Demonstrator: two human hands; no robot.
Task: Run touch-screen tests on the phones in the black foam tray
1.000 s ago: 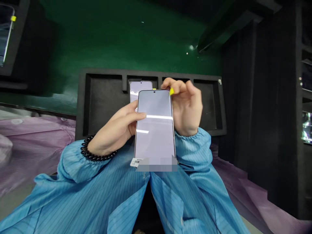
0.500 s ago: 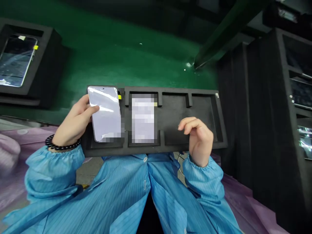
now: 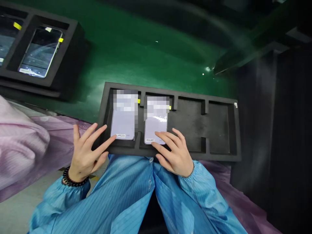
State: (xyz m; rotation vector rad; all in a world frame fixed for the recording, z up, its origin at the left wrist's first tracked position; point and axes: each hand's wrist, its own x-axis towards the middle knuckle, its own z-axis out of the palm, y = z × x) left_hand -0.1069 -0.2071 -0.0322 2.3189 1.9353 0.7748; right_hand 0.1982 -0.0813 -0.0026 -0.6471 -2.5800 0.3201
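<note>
In front of me lies a black foam tray with several recessed compartments. A smartphone, its screen lit pale, rests in the leftmost compartment. A second smartphone lies in the compartment beside it; both have a yellow tab at the right edge and a small white label low on the screen. My left hand is spread with fingers apart, one fingertip at the lower left corner of the first phone. My right hand has its fingers stretched over the lower part of the second phone, fingertips on or just above the glass.
At the far left a stack of black foam trays holds more phones, one dark-screened phone showing in full. Dark stacked forms stand at the right. The green work surface stretches behind the tray. Pinkish-purple clothing shows at the left.
The left phone has gone from my left hand down into the leftmost compartment, and that hand has opened. My right hand has moved left onto the second phone. The view has shifted.
</note>
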